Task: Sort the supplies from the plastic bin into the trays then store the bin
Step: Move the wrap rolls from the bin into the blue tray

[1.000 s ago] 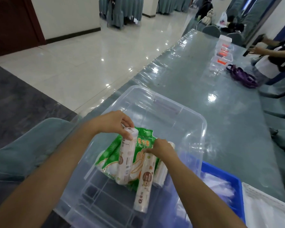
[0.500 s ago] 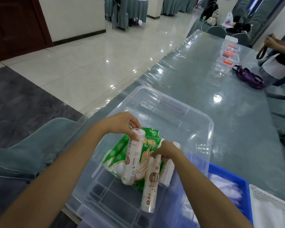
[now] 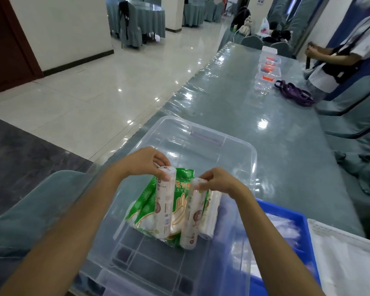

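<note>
You are working in a clear, glossy plastic bin (image 3: 233, 144); glossy film is wrapping the rolls (image 3: 165, 201) and green packs (image 3: 143, 208).

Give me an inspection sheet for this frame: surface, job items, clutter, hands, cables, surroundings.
Surface: long grey-green table under glossy clear film.
Job's things: clear plastic bin at the near end, holding green printed packs and white plastic-wrapped rolls; a third roll leans beside the right-hand one. Blue plastic tray and white tray to its right.
Clutter: small clear boxes with orange parts and a purple strap bundle at the far end.
Grippers: left hand grips the top of one upright roll; right hand pinches the top of another.
Cables: nothing seen.
Surroundings: covered chairs, tiled floor, a second person at the far right.
</note>
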Available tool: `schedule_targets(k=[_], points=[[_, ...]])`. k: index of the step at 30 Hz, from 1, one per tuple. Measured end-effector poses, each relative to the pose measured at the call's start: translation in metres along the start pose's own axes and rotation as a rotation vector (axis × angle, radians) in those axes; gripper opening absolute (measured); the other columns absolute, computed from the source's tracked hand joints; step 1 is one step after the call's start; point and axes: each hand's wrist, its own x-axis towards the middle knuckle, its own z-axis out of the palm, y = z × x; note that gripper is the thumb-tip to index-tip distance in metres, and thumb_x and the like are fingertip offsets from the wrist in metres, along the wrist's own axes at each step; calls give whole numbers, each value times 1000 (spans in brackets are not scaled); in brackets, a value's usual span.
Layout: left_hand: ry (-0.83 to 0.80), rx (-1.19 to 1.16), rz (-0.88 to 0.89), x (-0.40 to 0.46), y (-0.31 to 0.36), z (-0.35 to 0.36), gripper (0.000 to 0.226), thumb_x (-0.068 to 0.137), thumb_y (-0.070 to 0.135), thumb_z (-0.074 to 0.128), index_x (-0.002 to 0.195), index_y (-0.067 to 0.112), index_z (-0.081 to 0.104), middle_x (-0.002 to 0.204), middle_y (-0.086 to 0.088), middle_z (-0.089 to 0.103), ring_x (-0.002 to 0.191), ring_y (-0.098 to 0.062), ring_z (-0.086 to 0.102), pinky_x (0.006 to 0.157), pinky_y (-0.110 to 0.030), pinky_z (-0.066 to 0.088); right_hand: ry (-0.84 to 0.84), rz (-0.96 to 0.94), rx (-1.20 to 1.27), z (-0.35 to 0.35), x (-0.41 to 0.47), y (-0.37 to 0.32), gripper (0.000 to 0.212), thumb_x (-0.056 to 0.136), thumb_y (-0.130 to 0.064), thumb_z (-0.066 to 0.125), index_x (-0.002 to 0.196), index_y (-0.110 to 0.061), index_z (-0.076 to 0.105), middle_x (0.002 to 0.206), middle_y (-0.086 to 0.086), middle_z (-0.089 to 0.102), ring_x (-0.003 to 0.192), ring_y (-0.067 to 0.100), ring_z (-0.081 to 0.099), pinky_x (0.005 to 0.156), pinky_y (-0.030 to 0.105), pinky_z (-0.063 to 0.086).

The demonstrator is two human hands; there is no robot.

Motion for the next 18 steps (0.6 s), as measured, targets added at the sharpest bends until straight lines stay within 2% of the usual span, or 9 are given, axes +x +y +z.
schedule_targets(k=[4,10,14,18], points=[[64,-90,-3,-4,7,-1,44,64,21,87,105,17,71,101,4,72,96,-10,67,90,-29,54,144,-49,106,-6,-31,-8,23,81,-22,74,98,-6,74,94,14,73,88,25,65,77,35,48],[164,-251,79,-19,19,-3,42,64,5,85,102,15,70,95,-1,74,95,-17,69,82,-26,56,426,-131,222,-11,-74,-24,30,82,-23,75,109,-11,69,98,1,68,87,14,64,61,11,44],[235,-308,146,-36,32,-1,46,65,8,85,107,18,69,101,3,73,97,-10,68,81,-24,55,609,-166,371,-12,-103,-32,29,85,-23,71,113,-17,63,104,-1,65,85,10,63,58,5,45],[308,-342,217,-59,51,-1,45,67,12,85,107,23,69,105,3,72,100,-10,67,84,-26,53,781,-213,523,-6,-138,-42,22,87,-21,69,108,-24,62,107,0,64,92,14,63,67,12,49]])
